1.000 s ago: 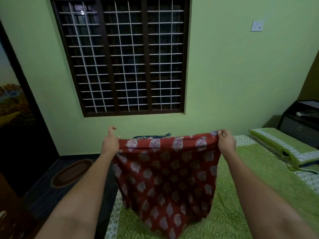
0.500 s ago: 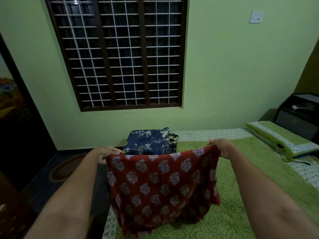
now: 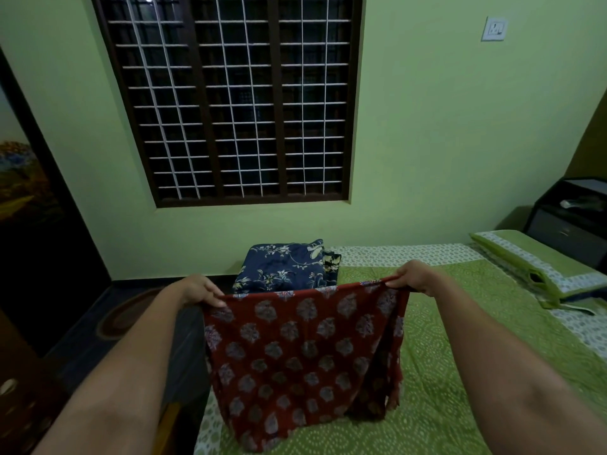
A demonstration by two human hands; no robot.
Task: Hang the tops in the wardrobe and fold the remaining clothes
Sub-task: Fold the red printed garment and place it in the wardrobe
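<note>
- Left hand (image 3: pixel 197 289) and right hand (image 3: pixel 415 277) each pinch a top corner of the red cloth (image 3: pixel 302 356); it hangs over the bed (image 3: pixel 460 372).
- Blue cloth (image 3: pixel 282 267) already lies folded at the bed's far end.
- The red one is not yet folded, I judge.

Dark wooden barred window (image 3: pixel 230 100) in pale green wall (image 3: pixel 427 142). White wall switch (image 3: pixel 494 28) upper right. Green patterned pillow (image 3: pixel 538 264) beside black bedside cabinet (image 3: pixel 571 221).

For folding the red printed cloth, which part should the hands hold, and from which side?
Hold the red printed cloth at its two top corners, from above, as the left hand and right hand do. The top edge is stretched straight and the rest hangs flat over the green bed cover.
</note>
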